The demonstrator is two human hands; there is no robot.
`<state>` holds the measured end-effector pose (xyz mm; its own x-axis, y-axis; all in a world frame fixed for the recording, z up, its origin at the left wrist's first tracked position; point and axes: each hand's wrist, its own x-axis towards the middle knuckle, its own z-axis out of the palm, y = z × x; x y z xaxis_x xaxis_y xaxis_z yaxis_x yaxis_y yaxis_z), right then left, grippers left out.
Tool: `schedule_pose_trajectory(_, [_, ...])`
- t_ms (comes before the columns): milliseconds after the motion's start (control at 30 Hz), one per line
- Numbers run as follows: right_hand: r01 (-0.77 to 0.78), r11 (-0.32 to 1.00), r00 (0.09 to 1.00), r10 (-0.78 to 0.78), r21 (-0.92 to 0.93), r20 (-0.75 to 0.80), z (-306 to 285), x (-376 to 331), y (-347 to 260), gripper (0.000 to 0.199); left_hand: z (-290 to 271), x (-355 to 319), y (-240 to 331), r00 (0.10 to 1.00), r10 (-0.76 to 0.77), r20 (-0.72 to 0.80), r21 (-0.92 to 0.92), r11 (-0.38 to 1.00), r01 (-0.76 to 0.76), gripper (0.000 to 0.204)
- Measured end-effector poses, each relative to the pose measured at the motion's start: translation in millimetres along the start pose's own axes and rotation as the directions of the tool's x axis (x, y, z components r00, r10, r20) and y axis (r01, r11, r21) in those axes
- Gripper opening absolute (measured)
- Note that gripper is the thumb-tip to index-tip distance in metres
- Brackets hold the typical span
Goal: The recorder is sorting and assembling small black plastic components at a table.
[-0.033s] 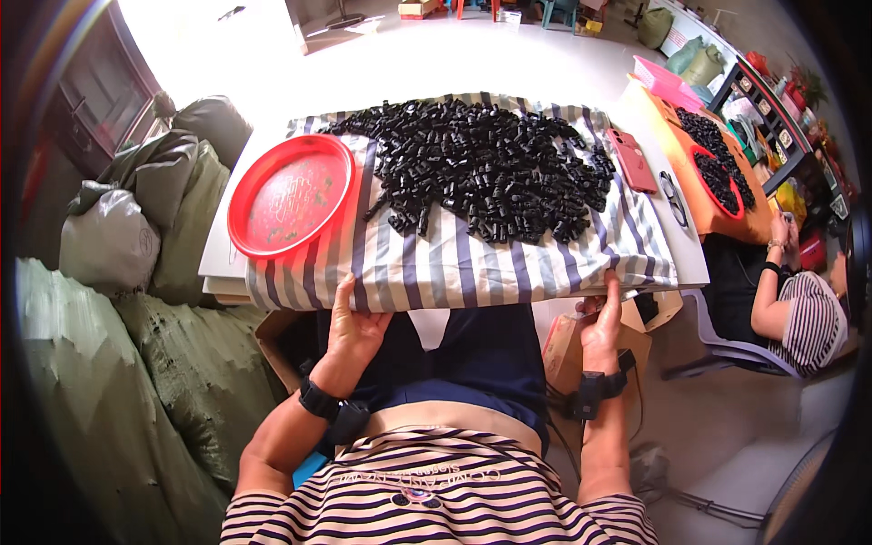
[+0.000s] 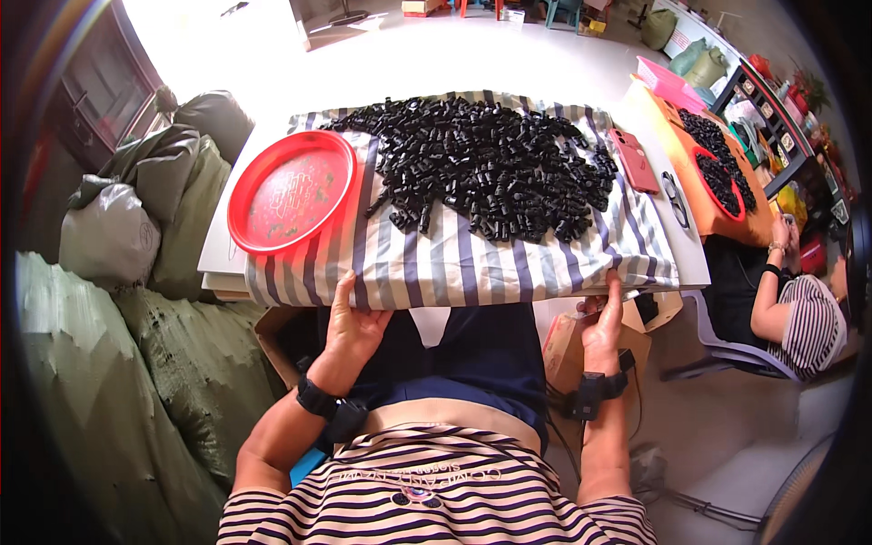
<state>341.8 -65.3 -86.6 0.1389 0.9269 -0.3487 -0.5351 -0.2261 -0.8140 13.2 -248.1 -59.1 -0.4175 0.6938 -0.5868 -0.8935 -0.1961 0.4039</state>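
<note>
A blue-and-white striped cloth (image 2: 472,263) covers the white table in front of me. A wide pile of small black cylindrical parts (image 2: 490,168) lies across its middle and far side. At the left end of the cloth sits a round red tray (image 2: 291,191), holding no parts. My left hand (image 2: 350,327) grips the cloth's hanging front edge below the tray, thumb on top. My right hand (image 2: 604,322) grips the same edge near the right corner. Both wrists wear black bands.
A red phone (image 2: 633,159) and a pair of glasses (image 2: 674,198) lie at the table's right end. Another person (image 2: 799,309) sits at an orange table (image 2: 677,123) with more black parts. Stuffed sacks (image 2: 109,236) are piled at my left. A cardboard box (image 2: 563,341) stands under the table.
</note>
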Motion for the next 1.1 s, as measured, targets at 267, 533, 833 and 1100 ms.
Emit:
schedule_pose_trajectory(267, [0.161, 0.372, 0.916, 0.288, -0.914, 0.279, -49.8, -14.9, -48.4, 0.036, 17.9, -13.7, 10.3, 0.584, -0.728, 0.359, 0.547, 0.671, 0.501, 0.058])
schedule_pose_trajectory(533, [0.546, 0.416, 0.619, 0.385, -0.727, 0.685, 85.2, -71.8, -88.5, 0.027, 113.0, -37.3, 35.0, 0.546, -0.518, 0.659, 0.56, 0.822, 0.103, 0.045])
schedule_pose_trajectory(833, [0.861, -0.211, 0.446, -0.124, -0.463, 0.886, 221.1, -3.3, 2.5, 0.024, 117.0, 88.3, 28.0, 0.785, 0.004, 0.619, 0.197, 0.967, -0.16, 0.022])
schedule_pose_trajectory(1100, [0.831, 0.023, 0.545, -0.238, -0.556, 0.804, 223.4, -27.1, 13.9, 0.025, 109.6, 70.9, 11.8, 0.734, 0.154, 0.662, 0.284, 0.855, -0.435, 0.021])
